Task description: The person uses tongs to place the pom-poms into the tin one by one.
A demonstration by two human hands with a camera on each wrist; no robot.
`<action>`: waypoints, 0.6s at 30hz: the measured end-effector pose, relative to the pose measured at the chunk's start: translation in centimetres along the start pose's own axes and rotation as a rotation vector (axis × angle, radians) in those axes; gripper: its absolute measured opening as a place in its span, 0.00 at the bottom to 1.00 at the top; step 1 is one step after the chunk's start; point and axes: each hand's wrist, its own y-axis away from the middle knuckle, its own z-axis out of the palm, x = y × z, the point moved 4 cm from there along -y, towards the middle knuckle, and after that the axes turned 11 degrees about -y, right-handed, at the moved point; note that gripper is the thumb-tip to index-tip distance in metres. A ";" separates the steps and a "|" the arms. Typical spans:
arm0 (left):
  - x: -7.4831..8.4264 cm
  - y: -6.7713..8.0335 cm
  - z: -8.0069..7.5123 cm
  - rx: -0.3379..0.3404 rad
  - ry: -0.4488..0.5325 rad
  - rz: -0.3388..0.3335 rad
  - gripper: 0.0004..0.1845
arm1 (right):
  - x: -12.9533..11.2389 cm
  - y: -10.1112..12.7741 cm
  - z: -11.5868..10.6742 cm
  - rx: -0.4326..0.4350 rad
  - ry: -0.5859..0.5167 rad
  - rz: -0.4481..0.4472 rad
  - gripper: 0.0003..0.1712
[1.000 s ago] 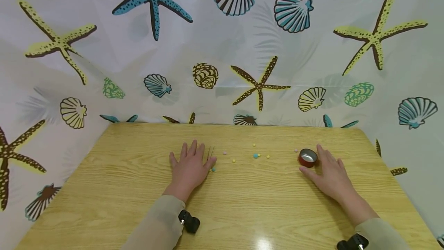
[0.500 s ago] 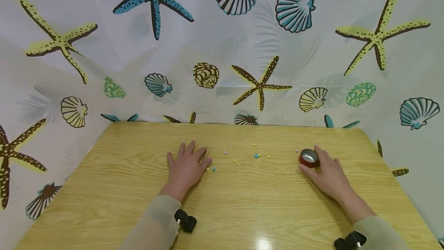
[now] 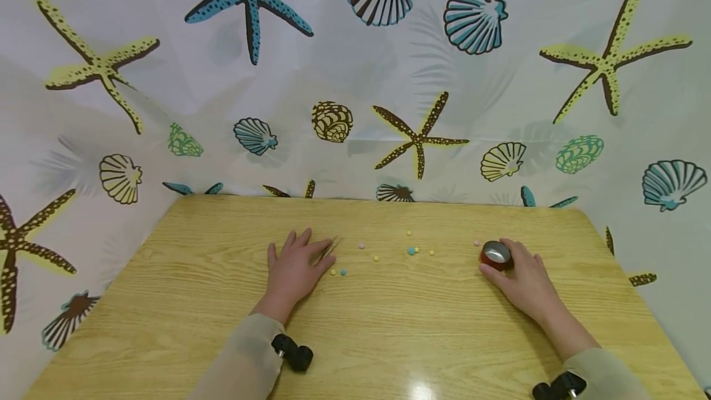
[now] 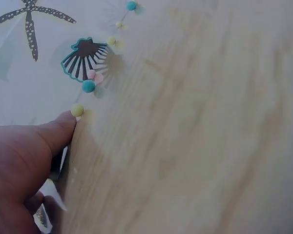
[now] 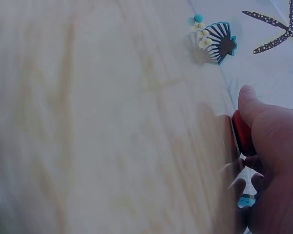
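Head cam: R hand (image 3: 524, 279) round red tin (image 3: 495, 254)

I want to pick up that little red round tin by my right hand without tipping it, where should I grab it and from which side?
Grip the red tin by its low side wall, thumb on the near side and fingers round the far side, coming from its right where the right hand already curls round it. It stands upright with its silvery inside facing up, so a level pinch across the wall should probably keep it from tipping on the table.
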 end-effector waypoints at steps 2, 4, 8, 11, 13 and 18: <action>-0.1 0.0 0.1 0.025 0.013 -0.003 0.25 | 0.1 0.0 0.0 0.003 -0.001 -0.001 0.46; -0.3 -0.1 0.3 0.044 0.029 -0.013 0.23 | 0.1 0.0 0.0 0.004 -0.005 0.001 0.46; -0.6 -0.2 0.5 0.078 0.075 -0.033 0.18 | 0.1 0.2 0.1 0.011 -0.021 0.000 0.42; -0.7 -0.1 0.4 0.101 0.109 -0.043 0.15 | 0.1 0.2 0.1 0.022 -0.040 -0.004 0.39; -0.8 -0.1 0.4 0.113 0.123 -0.049 0.14 | 0.1 0.2 0.1 0.028 -0.053 -0.005 0.37; -0.8 0.0 0.2 0.155 0.171 -0.032 0.10 | -0.1 0.5 0.1 0.030 -0.085 0.019 0.37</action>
